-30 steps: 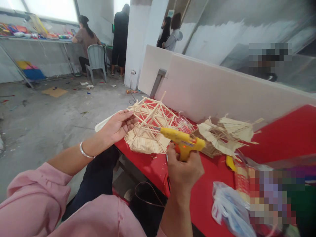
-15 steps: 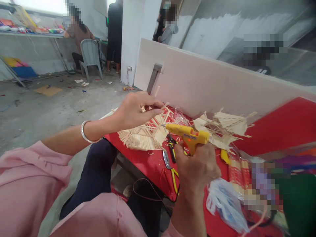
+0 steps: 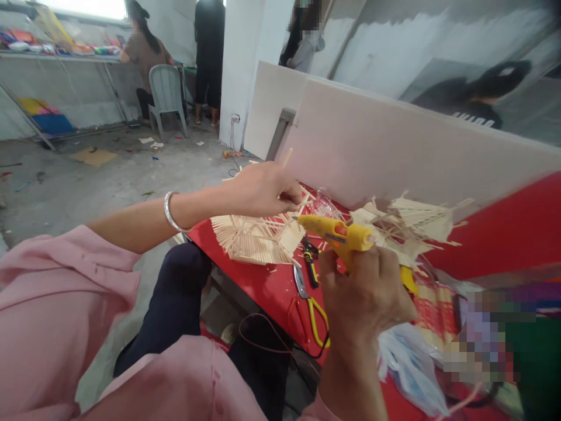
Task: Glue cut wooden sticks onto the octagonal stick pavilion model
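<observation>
Right hand (image 3: 366, 292) clenched on yellow glue gun (image 3: 337, 235), nozzle pointing at left hand (image 3: 263, 190). Left hand pinches a stick on the stick model (image 3: 256, 237) just below it. Scissors (image 3: 309, 298) lie under the gun.

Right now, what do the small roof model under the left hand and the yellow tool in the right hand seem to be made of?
The roof model looks like thin, pale, unpainted wooden sticks, probably bamboo, laid in rows with a matte grain. The glue gun, held by the right hand, looks like smooth, slightly glossy yellow plastic. The left hand rests on the model.
</observation>
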